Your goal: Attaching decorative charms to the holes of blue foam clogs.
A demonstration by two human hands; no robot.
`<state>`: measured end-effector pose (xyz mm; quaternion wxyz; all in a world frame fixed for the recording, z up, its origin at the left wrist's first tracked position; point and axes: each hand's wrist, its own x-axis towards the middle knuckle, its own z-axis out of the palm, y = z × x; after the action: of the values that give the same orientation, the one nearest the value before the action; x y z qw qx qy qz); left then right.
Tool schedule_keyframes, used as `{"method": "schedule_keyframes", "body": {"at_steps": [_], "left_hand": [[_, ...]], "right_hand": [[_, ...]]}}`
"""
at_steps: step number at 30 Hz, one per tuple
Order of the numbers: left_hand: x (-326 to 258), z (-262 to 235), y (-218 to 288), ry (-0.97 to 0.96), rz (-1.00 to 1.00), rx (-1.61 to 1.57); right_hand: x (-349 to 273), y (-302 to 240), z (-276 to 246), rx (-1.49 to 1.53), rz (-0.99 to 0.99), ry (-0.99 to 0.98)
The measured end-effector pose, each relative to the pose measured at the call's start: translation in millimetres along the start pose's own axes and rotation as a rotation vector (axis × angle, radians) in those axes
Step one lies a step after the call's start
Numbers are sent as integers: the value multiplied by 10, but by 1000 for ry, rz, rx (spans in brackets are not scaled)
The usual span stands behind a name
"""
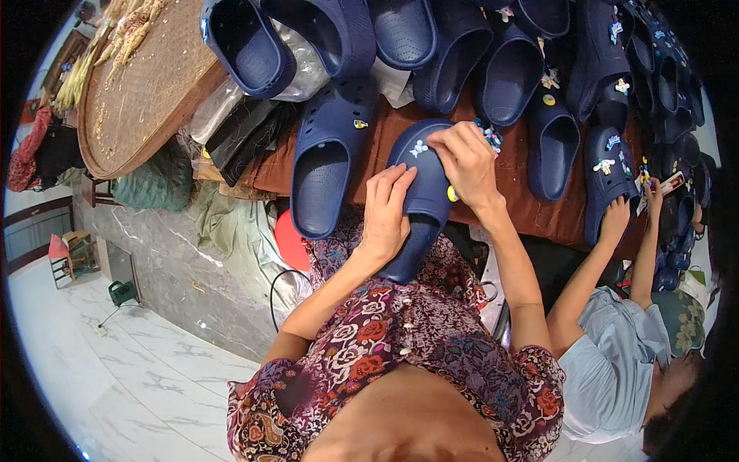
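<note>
Left hand (387,212) wrapped over the middle of a navy clog (419,196), fingers curled across the upper and closed on it, apparently to brace it steady. Right hand (462,158) pressed down on the toe end, fingertips pinched together beside a small white charm (418,148) on the upper; whether anything sits between those fingertips cannot be told. A yellow charm (452,194) just under the right palm, on the clog's right flank.

Clog held half on the brown-covered table (531,208), heel hanging off the near edge over the lap, probably to bring the toe within easy reach. Long axis running from near to far, toe pointing away from the body and tilted slightly right.

Left of the clog, a bare navy clog (323,165) lying parallel. Right of it, more decorated clogs (550,138). Further right, a co-worker's hand (616,219) on another clog (608,177). Far left of it, a round woven tray (146,85).
</note>
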<state>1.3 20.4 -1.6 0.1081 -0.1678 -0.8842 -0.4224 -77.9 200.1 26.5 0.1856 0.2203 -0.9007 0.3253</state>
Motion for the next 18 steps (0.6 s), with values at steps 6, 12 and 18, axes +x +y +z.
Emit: {"method": "schedule_keyframes", "body": {"at_steps": [6,12,18], "left_hand": [[-20,-55,20,14,-29,-84],[-157,-118,-70,-21,-123,-163],[-85,-99,-66,5,-84,-125]], "right_hand": [[-235,131,-42,272,455,286],[-467,246,10,496,632,189],[-368,284,103,541,659,92]]}}
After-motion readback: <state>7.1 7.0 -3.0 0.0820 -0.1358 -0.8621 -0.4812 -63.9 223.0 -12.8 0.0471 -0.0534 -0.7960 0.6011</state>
